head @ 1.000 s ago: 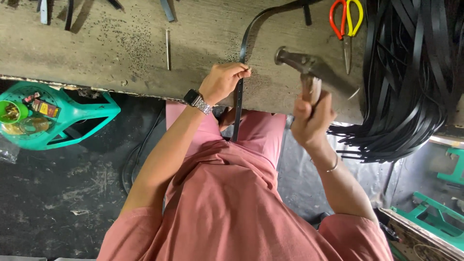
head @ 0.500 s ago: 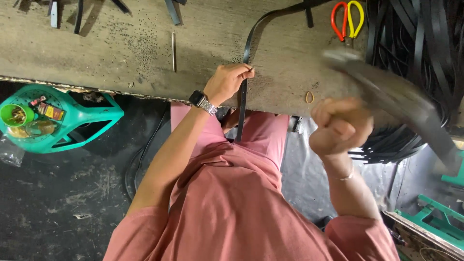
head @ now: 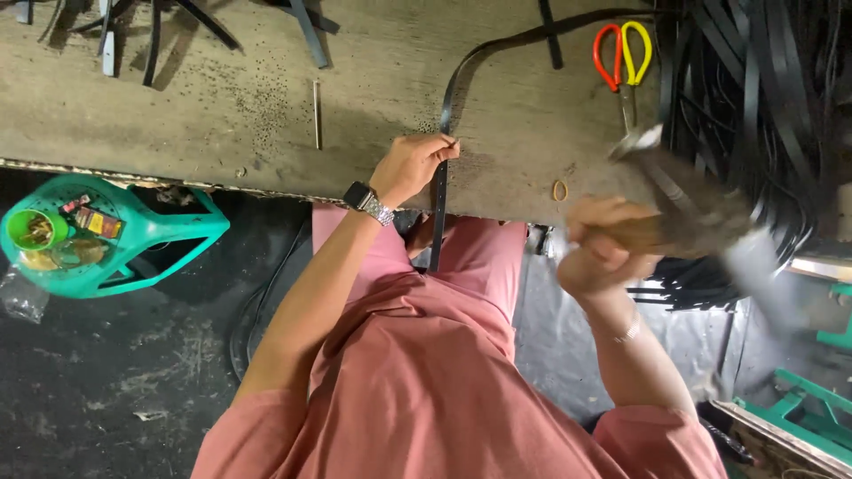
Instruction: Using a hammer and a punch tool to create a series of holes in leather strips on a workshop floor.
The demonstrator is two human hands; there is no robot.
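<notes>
A long, narrow black strap of smooth, slightly glossy material lies across a worn, pitted wooden worktop, curving away toward one o'clock and hanging off the near edge over the person's lap. The left hand, a metal-banded wristwatch on its wrist, is closed around the strap near the worktop's edge, fingers pinching it flat against the wood. At three o'clock from it, the right hand is clenched in a fist around the wooden handle of a metal-headed hammer, which is blurred by motion and raised above the worktop; its head sits near one o'clock of the fist. A small tan ring lies on the wood between the two hands. A pair of scissors with one red and one yellow handle loop rests at twelve o'clock of the hammer, beside a thick heap of loose black strips at the right end. A thin metal rod lies at eleven o'clock of the left hand. Off the worktop at nine o'clock stands a teal plastic stool holding small containers.
</notes>
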